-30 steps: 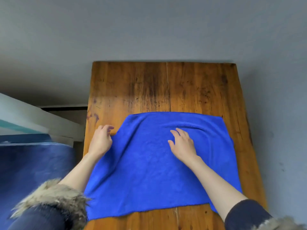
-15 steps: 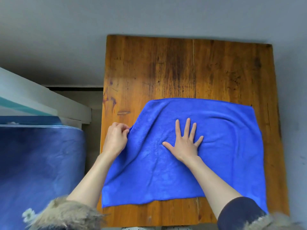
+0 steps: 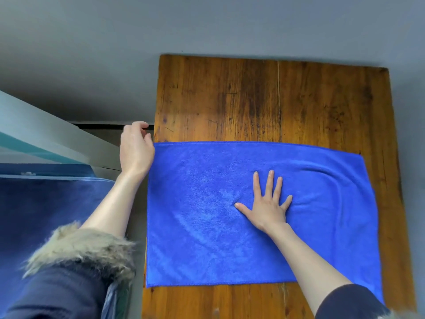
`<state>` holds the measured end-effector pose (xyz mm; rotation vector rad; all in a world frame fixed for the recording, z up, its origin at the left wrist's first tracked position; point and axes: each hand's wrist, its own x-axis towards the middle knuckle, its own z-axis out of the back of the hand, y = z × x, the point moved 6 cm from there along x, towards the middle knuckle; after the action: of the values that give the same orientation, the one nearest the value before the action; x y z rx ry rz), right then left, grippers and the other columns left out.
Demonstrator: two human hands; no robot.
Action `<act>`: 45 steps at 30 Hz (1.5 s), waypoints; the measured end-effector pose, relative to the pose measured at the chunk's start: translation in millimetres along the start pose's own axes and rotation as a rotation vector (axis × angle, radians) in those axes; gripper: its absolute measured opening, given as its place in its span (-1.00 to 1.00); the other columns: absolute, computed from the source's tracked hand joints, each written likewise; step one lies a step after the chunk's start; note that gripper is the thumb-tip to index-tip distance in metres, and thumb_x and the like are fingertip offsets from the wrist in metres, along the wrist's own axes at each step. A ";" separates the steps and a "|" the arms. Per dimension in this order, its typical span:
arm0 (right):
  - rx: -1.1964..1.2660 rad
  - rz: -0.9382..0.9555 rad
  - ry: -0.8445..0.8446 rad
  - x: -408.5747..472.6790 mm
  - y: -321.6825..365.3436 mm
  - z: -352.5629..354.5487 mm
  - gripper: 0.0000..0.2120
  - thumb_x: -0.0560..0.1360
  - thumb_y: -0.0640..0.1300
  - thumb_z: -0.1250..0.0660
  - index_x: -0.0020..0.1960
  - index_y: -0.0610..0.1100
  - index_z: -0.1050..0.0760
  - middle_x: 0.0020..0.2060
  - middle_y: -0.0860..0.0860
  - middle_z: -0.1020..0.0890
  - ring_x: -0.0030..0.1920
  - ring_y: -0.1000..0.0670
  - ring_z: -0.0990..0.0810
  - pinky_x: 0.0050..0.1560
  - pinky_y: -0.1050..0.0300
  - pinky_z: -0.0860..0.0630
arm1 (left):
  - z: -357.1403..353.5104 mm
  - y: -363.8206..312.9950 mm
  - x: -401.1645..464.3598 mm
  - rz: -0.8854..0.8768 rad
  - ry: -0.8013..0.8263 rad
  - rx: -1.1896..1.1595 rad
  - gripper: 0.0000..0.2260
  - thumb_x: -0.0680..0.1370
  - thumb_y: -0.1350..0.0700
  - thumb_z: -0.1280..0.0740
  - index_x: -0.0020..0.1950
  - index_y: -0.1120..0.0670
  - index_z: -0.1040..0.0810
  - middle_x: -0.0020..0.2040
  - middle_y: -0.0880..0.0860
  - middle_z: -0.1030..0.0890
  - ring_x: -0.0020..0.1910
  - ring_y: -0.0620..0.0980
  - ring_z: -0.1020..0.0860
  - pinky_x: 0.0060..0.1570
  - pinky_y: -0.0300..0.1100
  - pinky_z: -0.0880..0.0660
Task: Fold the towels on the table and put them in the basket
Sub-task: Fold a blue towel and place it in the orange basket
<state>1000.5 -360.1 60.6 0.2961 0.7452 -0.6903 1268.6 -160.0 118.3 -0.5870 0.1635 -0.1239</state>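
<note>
A blue towel (image 3: 207,215) lies spread flat on the wooden table (image 3: 230,100), its left edge along the table's left side. My right hand (image 3: 266,203) presses flat on the towel's middle with fingers straight and spread. My left hand (image 3: 135,148) hovers just off the table's left edge beside the towel's far left corner. Its fingers are loosely curled and above the corner, with no cloth seen between them. No basket is in view.
Left of the table stands a white frame (image 3: 46,139) above a dark blue surface (image 3: 34,215). Grey floor surrounds the table's far and right sides. The far half of the table shows bare wood.
The towel's left side has been pulled out flat and square to the table's left edge. My left hand moved farther away and left, and its grip on the edge has loosened. My right hand stays pressed flat.
</note>
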 end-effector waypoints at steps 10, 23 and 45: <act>0.027 0.011 -0.045 -1.3 0.8 3.8 -0.07 0.43 0.41 -0.10 0.48 0.07 0.41 0.45 -0.08 0.44 0.46 -0.18 0.42 0.36 -0.42 0.09 | -80.0 7.7 -86.9 -0.335 0.435 0.398 -0.28 0.49 -0.26 -0.22 0.53 -0.13 0.06 0.55 0.11 0.20 0.50 0.16 0.26 0.39 0.20 0.28; 0.663 0.144 -0.349 -15.5 -65.9 37.3 -0.55 0.58 -0.06 -0.20 0.45 -0.08 -0.26 0.48 -0.02 -0.20 0.48 -0.02 -0.14 0.45 0.01 -0.13 | -102.3 -52.9 -121.0 -0.395 0.476 0.350 -0.32 0.52 -0.19 -0.23 0.54 -0.06 -0.01 0.54 0.11 0.21 0.51 0.14 0.26 0.40 0.26 0.20; 0.807 -0.200 -0.220 40.9 -319.5 48.8 -0.96 0.48 -0.09 -0.32 -0.14 -0.04 -0.49 -0.02 -0.06 -0.63 0.05 -0.12 -0.56 0.09 0.03 -0.47 | -258.8 -216.4 -259.8 -0.516 0.599 0.542 -0.27 0.51 -0.20 -0.25 0.53 -0.12 0.10 0.54 0.07 0.23 0.50 0.13 0.28 0.36 0.33 0.15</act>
<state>833.9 -640.1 63.1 0.8711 0.2543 -1.1799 950.3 -436.2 57.7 -0.0213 0.5382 -0.8217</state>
